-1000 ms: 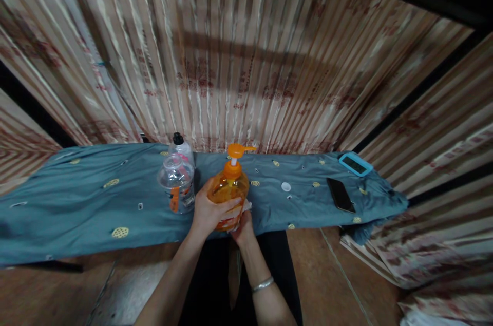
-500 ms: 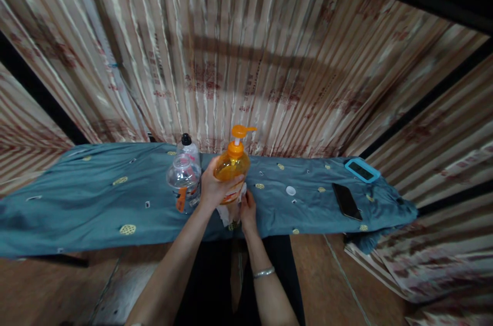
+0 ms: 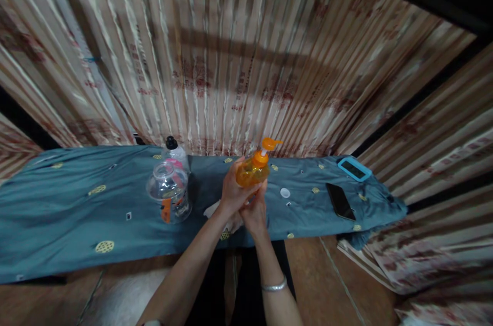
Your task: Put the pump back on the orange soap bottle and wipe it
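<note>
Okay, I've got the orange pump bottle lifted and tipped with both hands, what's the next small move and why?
Probably wipe the underside. The left hand grips the bottle tilted, pump pointing right, clear of the blue cloth. The right hand sits under its base, with a white tissue just beside the hands. A short rub along the base, keeping the left grip firm, seems the natural step.

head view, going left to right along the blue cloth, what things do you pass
Clear plastic jar → orange pump bottle, gripped by the left hand with the right hand against it → small white cap → black phone → blue-cased device.
</note>
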The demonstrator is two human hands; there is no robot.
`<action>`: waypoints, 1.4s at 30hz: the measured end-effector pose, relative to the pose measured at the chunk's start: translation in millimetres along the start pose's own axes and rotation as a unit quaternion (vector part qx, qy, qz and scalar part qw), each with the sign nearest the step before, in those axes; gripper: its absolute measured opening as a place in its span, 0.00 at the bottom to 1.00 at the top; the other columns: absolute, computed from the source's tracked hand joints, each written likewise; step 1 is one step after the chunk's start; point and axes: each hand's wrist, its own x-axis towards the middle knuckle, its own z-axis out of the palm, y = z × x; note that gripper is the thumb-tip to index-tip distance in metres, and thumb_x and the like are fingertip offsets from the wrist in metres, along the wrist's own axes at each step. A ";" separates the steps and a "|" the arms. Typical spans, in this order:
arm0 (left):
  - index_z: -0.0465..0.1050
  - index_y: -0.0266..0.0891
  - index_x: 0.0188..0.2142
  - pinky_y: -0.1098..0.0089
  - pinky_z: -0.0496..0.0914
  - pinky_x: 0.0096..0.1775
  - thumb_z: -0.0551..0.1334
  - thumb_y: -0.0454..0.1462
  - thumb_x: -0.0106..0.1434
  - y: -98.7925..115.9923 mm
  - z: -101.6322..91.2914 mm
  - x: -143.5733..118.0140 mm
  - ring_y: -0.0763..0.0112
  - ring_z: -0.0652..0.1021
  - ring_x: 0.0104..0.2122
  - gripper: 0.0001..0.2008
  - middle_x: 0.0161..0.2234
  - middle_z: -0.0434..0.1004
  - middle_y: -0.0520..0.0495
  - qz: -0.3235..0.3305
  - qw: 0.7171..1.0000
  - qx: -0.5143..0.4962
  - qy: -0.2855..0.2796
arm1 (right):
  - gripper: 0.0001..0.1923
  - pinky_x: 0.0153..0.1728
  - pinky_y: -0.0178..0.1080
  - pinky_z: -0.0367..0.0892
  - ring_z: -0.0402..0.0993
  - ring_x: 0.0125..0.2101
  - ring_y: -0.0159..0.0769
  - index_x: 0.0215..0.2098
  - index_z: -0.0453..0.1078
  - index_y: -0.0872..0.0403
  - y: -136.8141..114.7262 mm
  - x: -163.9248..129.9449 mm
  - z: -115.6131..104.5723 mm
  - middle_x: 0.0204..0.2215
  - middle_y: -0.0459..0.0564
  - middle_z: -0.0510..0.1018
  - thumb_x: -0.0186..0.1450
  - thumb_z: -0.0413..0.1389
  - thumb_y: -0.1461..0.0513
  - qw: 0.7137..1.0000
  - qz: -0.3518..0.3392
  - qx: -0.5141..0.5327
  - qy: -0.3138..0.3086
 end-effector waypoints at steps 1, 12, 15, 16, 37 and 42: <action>0.71 0.41 0.56 0.47 0.71 0.62 0.77 0.40 0.49 -2.5 5.7 1.0 0.51 0.78 0.57 0.35 0.58 0.77 0.38 0.001 1.000 -0.008 -0.005 | 0.56 0.55 0.54 0.71 0.75 0.55 0.53 0.74 0.33 0.63 4.8 3.6 -0.9 0.59 0.69 0.70 0.58 0.58 0.54 1.000 -0.001 0.003 0.005; 0.58 0.38 0.66 0.43 0.57 0.70 0.76 0.43 0.50 -45.5 36.1 26.0 0.44 0.61 0.71 0.47 0.70 0.59 0.30 0.024 0.996 0.066 -0.054 | 0.59 0.52 0.61 0.69 0.75 0.51 0.69 0.71 0.48 0.69 36.2 73.9 -28.5 0.53 0.73 0.75 0.52 0.57 0.43 0.989 0.119 -0.053 0.065; 0.54 0.41 0.69 0.44 0.57 0.70 0.71 0.45 0.59 -69.1 12.4 5.6 0.48 0.60 0.72 0.44 0.73 0.55 0.31 0.021 0.993 0.100 -0.052 | 0.69 0.58 0.56 0.66 0.72 0.56 0.65 0.70 0.48 0.69 48.0 103.4 -38.6 0.57 0.73 0.72 0.40 0.67 0.42 0.985 0.128 -0.061 0.099; 0.54 0.42 0.70 0.44 0.58 0.70 0.69 0.45 0.62 -76.8 1.9 -4.0 0.49 0.61 0.72 0.41 0.72 0.57 0.33 0.015 0.992 0.118 -0.051 | 0.70 0.59 0.57 0.65 0.71 0.56 0.66 0.70 0.50 0.69 52.9 111.7 -41.1 0.58 0.73 0.71 0.38 0.66 0.42 0.982 0.135 -0.071 0.111; 0.61 0.46 0.68 0.47 0.68 0.66 0.57 0.43 0.72 -117.3 -91.5 -109.6 0.52 0.69 0.68 0.27 0.70 0.63 0.38 -0.021 0.953 0.288 -0.087 | 0.70 0.66 0.53 0.57 0.63 0.63 0.61 0.70 0.44 0.69 115.6 120.1 -34.0 0.64 0.76 0.61 0.42 0.66 0.40 0.984 0.099 -0.070 0.132; 0.62 0.44 0.67 0.48 0.66 0.68 0.57 0.42 0.72 -117.1 -86.0 -110.8 0.54 0.67 0.69 0.26 0.70 0.62 0.38 -0.032 0.951 0.289 -0.102 | 0.67 0.65 0.53 0.58 0.65 0.62 0.58 0.70 0.45 0.64 127.0 118.1 -31.5 0.63 0.73 0.63 0.45 0.67 0.41 0.983 0.092 -0.065 0.145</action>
